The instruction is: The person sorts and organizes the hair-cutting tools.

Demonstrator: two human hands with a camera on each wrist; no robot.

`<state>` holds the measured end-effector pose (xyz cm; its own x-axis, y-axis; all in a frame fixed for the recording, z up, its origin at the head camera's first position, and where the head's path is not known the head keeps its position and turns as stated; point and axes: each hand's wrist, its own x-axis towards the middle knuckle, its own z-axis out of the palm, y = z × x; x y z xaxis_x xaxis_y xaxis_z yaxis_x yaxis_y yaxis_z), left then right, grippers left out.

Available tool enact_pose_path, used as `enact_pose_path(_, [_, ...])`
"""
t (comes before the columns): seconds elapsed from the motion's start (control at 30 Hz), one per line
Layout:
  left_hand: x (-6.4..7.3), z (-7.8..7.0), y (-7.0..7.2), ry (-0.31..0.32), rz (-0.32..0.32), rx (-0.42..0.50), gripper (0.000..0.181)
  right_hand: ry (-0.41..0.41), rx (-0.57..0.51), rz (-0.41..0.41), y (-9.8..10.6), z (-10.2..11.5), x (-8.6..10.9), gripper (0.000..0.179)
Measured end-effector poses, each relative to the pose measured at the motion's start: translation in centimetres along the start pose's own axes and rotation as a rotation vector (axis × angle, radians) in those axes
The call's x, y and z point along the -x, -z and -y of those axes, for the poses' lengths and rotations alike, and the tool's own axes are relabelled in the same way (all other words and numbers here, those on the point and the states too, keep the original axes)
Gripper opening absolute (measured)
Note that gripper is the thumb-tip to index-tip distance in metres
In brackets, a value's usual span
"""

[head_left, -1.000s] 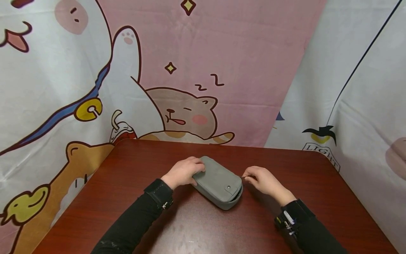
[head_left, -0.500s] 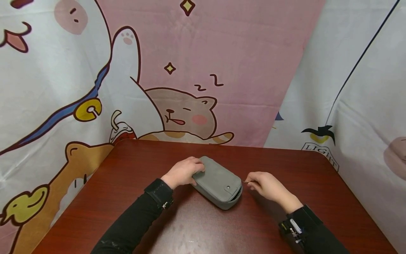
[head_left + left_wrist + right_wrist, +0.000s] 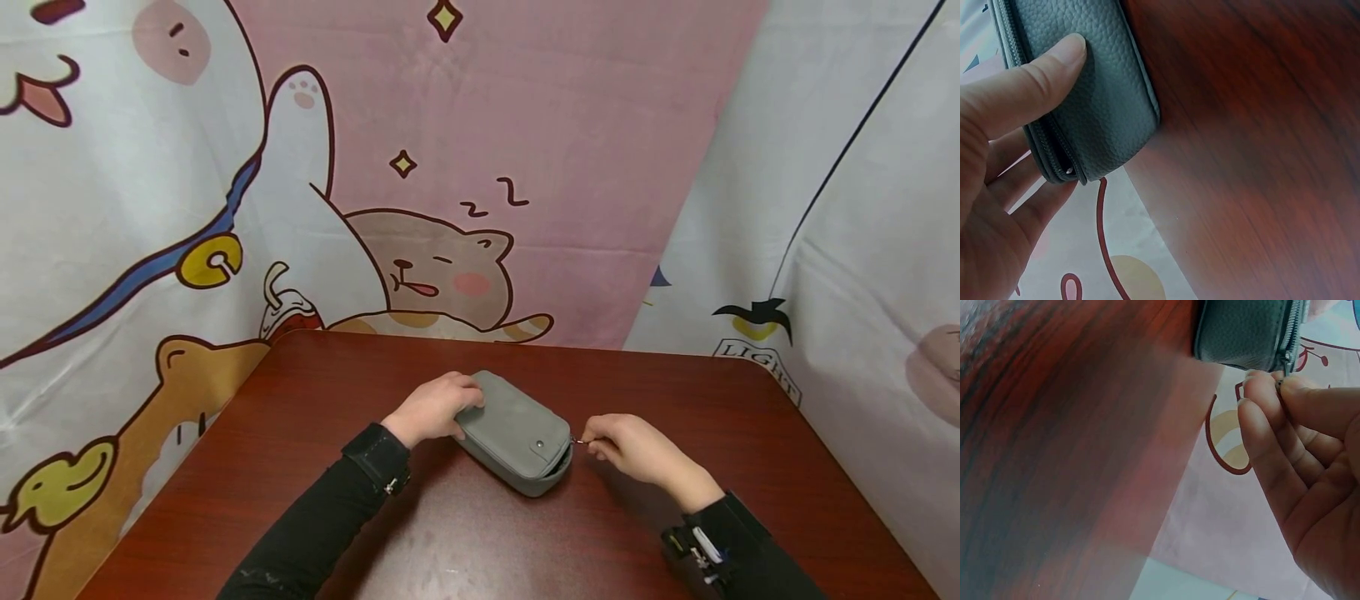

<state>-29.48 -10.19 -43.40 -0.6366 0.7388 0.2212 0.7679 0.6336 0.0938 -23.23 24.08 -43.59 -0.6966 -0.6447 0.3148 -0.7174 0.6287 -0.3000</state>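
A grey-green zippered case of pebbled leather lies on the table, its near right end slightly parted along the zipper. My left hand grips its far left end; in the left wrist view the thumb presses the side wall while the other fingers go round the zipper edge. At the right end, my right hand pinches the zipper pull between thumb and forefinger. The right wrist view shows the pull at the end of the zipper teeth.
The case rests on a reddish-brown wooden table with rounded far corners. Behind it hangs a cartoon-printed cloth, close to the table's far edge. Both forearms wear dark sleeves with small devices strapped at the wrists.
My right hand has moved slightly nearer and to the right, still pinching the pull by the case's end. The left hand and the case stay about where they were.
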Motion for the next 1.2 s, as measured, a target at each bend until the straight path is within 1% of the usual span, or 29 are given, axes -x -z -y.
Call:
enact_pose_path(0.1, [0.0, 0.0, -0.1, 0.003, -0.003, -0.001, 0.053, -0.004, -0.012, 0.024, 0.1, 0.2, 0.0, 0.03])
enact_pose_path(0.3, [0.0, -0.1, -0.2, -0.006, -0.001, -0.006, 0.053, -0.011, -0.036, 0.071, 0.4, 0.6, 0.1, 0.026])
enact_pose_path(0.47, [0.0, -0.1, -0.2, -0.001, -0.007, -0.01, 0.053, -0.009, -0.031, 0.061, 0.4, 0.7, 0.1, 0.024])
enact_pose_path(0.6, [0.0, -0.1, -0.2, -0.007, -0.008, 0.001, 0.053, 0.0, -0.05, 0.071, 0.3, 0.7, 0.2, 0.022])
enact_pose_path(0.87, [-0.1, -0.1, -0.4, -0.019, -0.015, -0.019, 0.053, 0.072, -0.119, 0.08, 0.0, 0.6, 0.2, 0.019])
enact_pose_path(1.0, [-0.1, -0.1, -0.4, -0.02, -0.016, -0.014, 0.053, 0.096, -0.154, 0.087, -0.2, 0.6, 0.1, 0.019])
enact_pose_path(1.07, [-0.1, -0.1, -0.4, -0.021, -0.016, -0.013, 0.053, 0.1, -0.166, 0.091, -0.4, 0.7, 0.1, 0.018])
enact_pose_path(1.2, [-0.1, -0.1, -0.3, -0.02, -0.013, -0.009, 0.053, 0.084, -0.194, 0.111, -0.6, 0.9, 0.1, 0.016])
